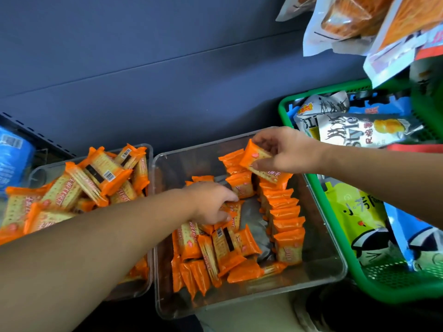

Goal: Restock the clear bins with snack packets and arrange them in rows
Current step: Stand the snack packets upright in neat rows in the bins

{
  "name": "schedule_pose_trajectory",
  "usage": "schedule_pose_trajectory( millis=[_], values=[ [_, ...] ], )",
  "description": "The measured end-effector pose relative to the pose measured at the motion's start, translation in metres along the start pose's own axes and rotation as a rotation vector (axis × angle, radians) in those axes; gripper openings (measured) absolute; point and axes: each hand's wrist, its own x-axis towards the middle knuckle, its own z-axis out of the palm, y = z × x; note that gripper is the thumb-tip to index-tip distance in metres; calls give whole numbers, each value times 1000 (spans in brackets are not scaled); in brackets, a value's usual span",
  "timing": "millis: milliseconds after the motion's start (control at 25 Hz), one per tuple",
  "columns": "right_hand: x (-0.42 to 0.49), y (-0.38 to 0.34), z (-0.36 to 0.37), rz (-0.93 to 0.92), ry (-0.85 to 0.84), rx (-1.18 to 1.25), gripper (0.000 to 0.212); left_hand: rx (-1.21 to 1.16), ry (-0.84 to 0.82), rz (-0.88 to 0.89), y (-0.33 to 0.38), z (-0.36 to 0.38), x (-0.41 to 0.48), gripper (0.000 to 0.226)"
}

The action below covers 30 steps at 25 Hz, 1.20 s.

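Two hands work inside the middle clear bin (239, 299): the right hand (287, 152) pinches one orange cracker packet (254, 156) between thumb and curled fingers, tilted, just above the far end of a row of upright packets (286, 218) that runs from under that grip toward the person along the bin's right wall. The left hand (211, 202) reaches down, fingers curled around a loose packet (233, 212) at the far edge of a jumbled pile (215, 255) lying nearer the person than its grip. Left of the left forearm a second clear bin (149, 150) is heaped with the same packets, and a green basket (335, 224) sits just right of the right wrist.
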Motion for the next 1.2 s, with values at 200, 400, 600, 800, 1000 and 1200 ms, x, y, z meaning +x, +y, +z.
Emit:
schedule_pose_trajectory(
  millis=[200,400,600,800,1000,1200],
  values=[
    [7,-1,-1,37,-36,62,43,82,-118,-88,-5,0,4,78],
    [13,-4,-2,98,-50,226,57,-142,-171,-214,-3,-22,-6,80],
    [15,-6,-1,93,-65,206,42,-314,-63,-168,-7,-23,-36,40],
    [15,-20,1,112,-62,236,34,-407,264,-269,-11,-29,-63,23],
    [12,-33,5,203,-65,338,35,-224,530,-495,-22,-34,-73,41],
    [9,-39,7,251,-140,460,31,-166,592,-483,-9,-48,-75,54]
  ],
)
